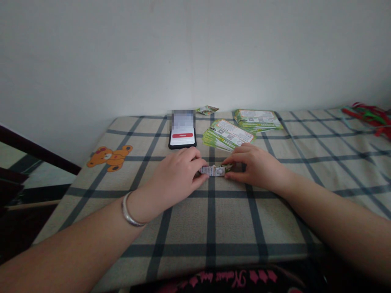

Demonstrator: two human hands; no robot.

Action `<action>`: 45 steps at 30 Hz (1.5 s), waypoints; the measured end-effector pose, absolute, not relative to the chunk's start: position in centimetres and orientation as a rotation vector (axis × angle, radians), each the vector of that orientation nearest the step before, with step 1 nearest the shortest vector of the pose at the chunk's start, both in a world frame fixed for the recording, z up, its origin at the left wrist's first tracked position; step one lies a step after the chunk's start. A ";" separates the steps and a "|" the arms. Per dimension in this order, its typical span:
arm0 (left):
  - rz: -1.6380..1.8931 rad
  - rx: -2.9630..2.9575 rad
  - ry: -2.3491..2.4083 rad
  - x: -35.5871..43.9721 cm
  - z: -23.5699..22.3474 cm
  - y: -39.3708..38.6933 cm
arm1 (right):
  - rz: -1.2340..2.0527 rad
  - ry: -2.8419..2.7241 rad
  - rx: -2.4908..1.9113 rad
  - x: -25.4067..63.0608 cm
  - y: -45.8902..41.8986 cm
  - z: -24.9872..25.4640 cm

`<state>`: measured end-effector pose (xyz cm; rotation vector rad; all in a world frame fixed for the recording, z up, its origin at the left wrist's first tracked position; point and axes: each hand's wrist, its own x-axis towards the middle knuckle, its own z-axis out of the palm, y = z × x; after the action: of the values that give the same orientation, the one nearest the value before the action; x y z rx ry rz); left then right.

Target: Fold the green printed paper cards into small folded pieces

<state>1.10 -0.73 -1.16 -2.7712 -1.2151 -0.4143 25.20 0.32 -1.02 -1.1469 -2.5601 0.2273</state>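
A small folded paper piece (216, 171) with print on it is held between my two hands, low over the checked tablecloth. My left hand (180, 169) pinches its left end between thumb and fingers; a silver bangle circles that wrist. At the right end, my right hand (256, 167) grips the same paper with thumb and fingertips. Part of the paper is hidden by the fingers. Just beyond my right hand lies a fanned pile of green and white printed cards (227, 133). A phone (183, 136) with a lit screen lies beyond my left hand.
A second stack of cards (258, 119) lies at the back right. Against the wall sits another folded paper piece (208, 110). Red and green strips (371, 116) are heaped far right. A flat bear figure (110, 158) is on the left of the tablecloth (189, 228).
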 end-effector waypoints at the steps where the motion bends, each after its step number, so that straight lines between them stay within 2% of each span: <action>1: -0.434 -2.778 -1.213 1.1 -1.2 -0.7 | 0.216 -2.561 -1.147 25.2 0.3 -1.1; 12: -0.578 -2.911 -1.208 1.4 -1.3 -0.4 | 0.136 -2.543 -1.149 24.7 -0.4 -0.9; 20: -0.656 -2.904 -1.011 1.4 -1.1 -0.5 | 0.180 -2.453 -1.114 24.0 -1.0 -1.2; 32: -0.730 -2.829 -1.093 0.9 -1.3 0.0 | 0.173 -2.412 -0.990 24.1 -0.6 -1.1; 45: -0.782 -2.704 -1.038 1.2 -0.9 -0.7 | -0.043 -2.362 -0.826 23.4 -1.2 -1.2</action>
<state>1.17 -0.73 -0.92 -2.7039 -1.0385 -0.7818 23.43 -1.21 -1.17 -0.8261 -2.3616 -0.0431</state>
